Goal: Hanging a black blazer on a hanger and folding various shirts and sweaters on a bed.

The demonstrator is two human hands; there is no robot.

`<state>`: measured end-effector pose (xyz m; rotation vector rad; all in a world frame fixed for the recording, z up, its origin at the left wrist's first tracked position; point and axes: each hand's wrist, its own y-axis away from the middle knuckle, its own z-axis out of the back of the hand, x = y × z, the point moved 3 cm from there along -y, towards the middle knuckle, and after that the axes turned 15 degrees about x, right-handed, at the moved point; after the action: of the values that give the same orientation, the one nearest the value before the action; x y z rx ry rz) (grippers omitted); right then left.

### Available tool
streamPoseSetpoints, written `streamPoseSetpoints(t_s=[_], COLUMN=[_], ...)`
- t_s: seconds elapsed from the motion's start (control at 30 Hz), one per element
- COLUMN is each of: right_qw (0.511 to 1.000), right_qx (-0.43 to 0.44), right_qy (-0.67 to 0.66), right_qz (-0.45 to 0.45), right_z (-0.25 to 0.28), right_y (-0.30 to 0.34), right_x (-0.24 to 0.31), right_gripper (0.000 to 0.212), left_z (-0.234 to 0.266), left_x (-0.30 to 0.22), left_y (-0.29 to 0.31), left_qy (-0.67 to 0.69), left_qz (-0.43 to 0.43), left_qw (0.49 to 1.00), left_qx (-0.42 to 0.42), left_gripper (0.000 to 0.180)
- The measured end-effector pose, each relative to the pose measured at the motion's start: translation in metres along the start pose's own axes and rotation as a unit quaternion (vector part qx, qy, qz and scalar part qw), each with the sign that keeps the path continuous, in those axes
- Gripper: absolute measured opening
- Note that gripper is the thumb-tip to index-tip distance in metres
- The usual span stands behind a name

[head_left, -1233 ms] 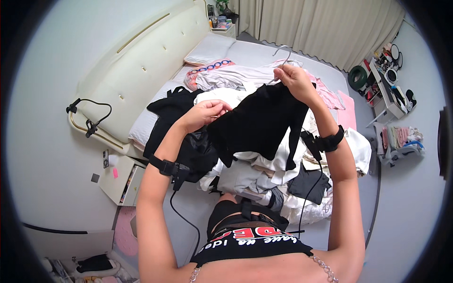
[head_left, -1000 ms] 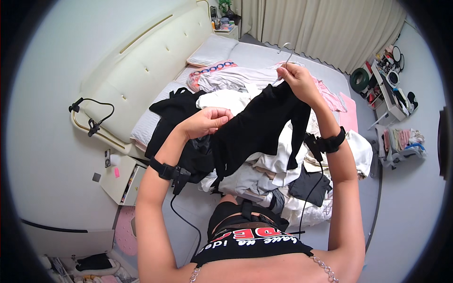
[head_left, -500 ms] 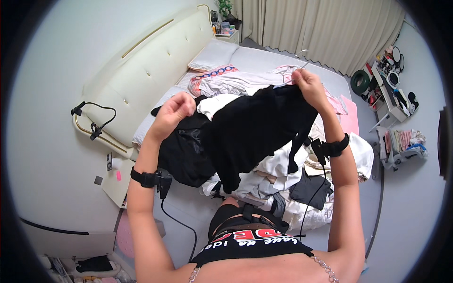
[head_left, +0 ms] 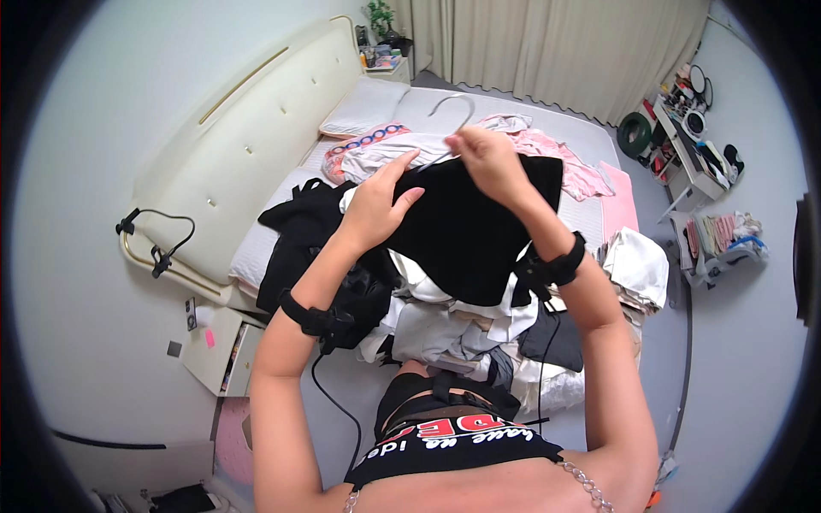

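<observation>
My right hand [head_left: 490,161] is closed on a thin metal clothes hanger [head_left: 471,109], pinching it just below its hook. A black garment [head_left: 466,231] hangs from the hanger over the bed, and its exact kind is hard to tell. At the garment's left upper edge is my left hand [head_left: 379,205], thumb and fingers apart. Whether it touches the cloth I cannot make out. Below and left of it lies a heap of black clothes [head_left: 295,231], part of it shiny. White and grey clothes [head_left: 436,333] are piled beneath the hanging garment.
The bed [head_left: 505,104] has a cream headboard [head_left: 256,128] on the left, with a pillow [head_left: 368,104] and pink clothes [head_left: 560,158]. Folded white clothes [head_left: 637,265] sit at its right edge. A bedside cabinet [head_left: 214,350] stands near left; a dressing table [head_left: 684,141] far right.
My right hand has moved left with the hanger and garment. My left hand has shifted right to the garment's edge, and its closed fingers have spread.
</observation>
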<state>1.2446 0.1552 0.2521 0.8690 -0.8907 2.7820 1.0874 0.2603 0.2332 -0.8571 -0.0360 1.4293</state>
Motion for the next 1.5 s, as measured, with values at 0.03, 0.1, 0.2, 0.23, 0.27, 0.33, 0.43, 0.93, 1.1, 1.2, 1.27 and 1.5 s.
streamPoseSetpoints(t_s=[0.03,0.1,0.2,0.23,0.27,0.33,0.43,0.93,1.1,1.2,1.27,1.5], right_qw=[1.000,0.997,0.993,0.990,0.985,0.951,0.963,0.998,0.996,0.991,0.977,0.977], right_qx=[0.027,0.036,-0.097,-0.133,-0.137,-0.073,0.068,-0.032,-0.036,-0.007,0.009,0.164], right_qy=[0.003,-0.036,-0.036,-0.009,-0.100,-0.287,-0.233,0.006,-0.079,-0.021,-0.010,-0.058], right_qz=[0.009,0.062,0.057,0.034,-0.004,-0.082,-0.117,-0.058,0.007,0.129,0.214,0.125], right_z=[-0.006,-0.002,0.028,0.043,0.049,0.041,0.019,0.024,-0.013,-0.043,-0.073,-0.138], right_y=[0.001,0.005,0.020,0.029,0.040,0.057,0.078,0.012,-0.002,-0.017,-0.028,-0.048], right_x=[0.005,0.010,-0.018,-0.036,-0.077,-0.090,-0.115,-0.102,-0.061,-0.019,0.013,0.044], right_gripper=[0.014,0.014,0.025,0.024,0.026,0.029,0.026,0.013,0.013,0.019,0.021,0.019], left_z=[-0.002,-0.005,0.012,0.018,0.023,0.046,0.072,0.135,0.143,0.141,0.140,0.159], left_x=[0.004,0.018,0.037,0.045,0.053,0.060,0.073,0.044,0.056,0.058,0.059,0.047], left_y=[-0.002,-0.007,-0.002,0.000,-0.001,0.011,0.025,0.072,0.101,0.102,0.105,0.149], left_qy=[0.002,0.027,0.049,0.072,0.103,0.106,0.124,0.024,0.024,0.021,0.017,0.032], left_qz=[-0.003,0.019,0.047,0.034,0.058,0.084,0.127,0.169,0.204,0.207,0.212,0.266], left_qw=[1.000,0.998,0.998,0.997,0.993,0.991,0.984,0.985,0.978,0.978,0.977,0.963], left_qx=[0.003,0.051,0.006,0.010,0.028,-0.014,-0.033,-0.036,-0.033,-0.029,-0.010,-0.032], left_gripper=[0.028,0.019,0.016,0.016,0.015,0.016,0.020,0.014,0.015,0.017,0.017,0.024])
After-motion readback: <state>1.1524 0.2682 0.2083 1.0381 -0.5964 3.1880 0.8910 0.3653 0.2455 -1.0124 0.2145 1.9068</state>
